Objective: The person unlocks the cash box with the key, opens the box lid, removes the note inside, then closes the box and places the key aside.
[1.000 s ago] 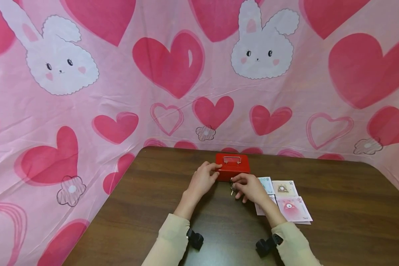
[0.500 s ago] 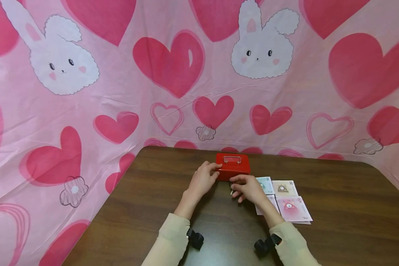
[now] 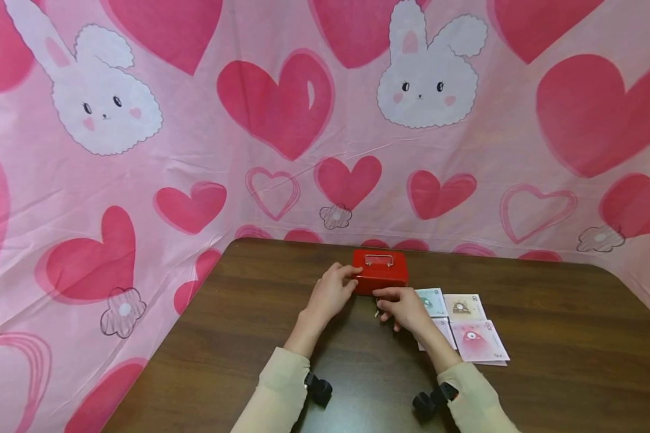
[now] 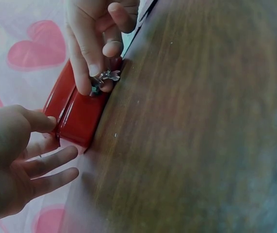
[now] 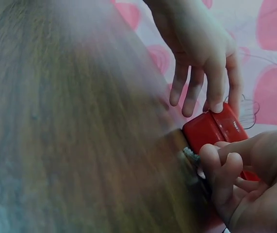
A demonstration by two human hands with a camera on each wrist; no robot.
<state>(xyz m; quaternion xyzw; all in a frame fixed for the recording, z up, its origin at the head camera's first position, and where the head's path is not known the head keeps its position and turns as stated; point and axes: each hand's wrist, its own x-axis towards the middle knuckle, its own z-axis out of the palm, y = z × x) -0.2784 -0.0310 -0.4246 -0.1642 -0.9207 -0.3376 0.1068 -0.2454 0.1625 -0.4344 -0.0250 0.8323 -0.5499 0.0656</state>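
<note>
A small red cash box [image 3: 380, 273] with a metal carry handle on its lid stands near the table's back edge. My left hand [image 3: 331, 293] is at its left end, fingertips touching the lid's edge and side; the other fingers [image 4: 56, 182] are spread off the box. Close against the front face, my right hand [image 3: 406, 308] pinches a small metal key between thumb and fingers. More of the key bunch [image 4: 110, 75] dangles there, seen also as keys [image 5: 191, 154] in the right wrist view. The lock is hidden behind the fingers.
To the right of the box lie several play banknotes [image 3: 479, 340], partly under the right forearm. All of this rests on a brown wooden table [image 3: 216, 337]. A pink heart-and-rabbit cloth [image 3: 281, 108] hangs right behind the table's far edge.
The right hand has moved slightly left and in toward the box front, with the keys turning partly out of sight behind the fingers. The left hand and box stay almost unmoved.
</note>
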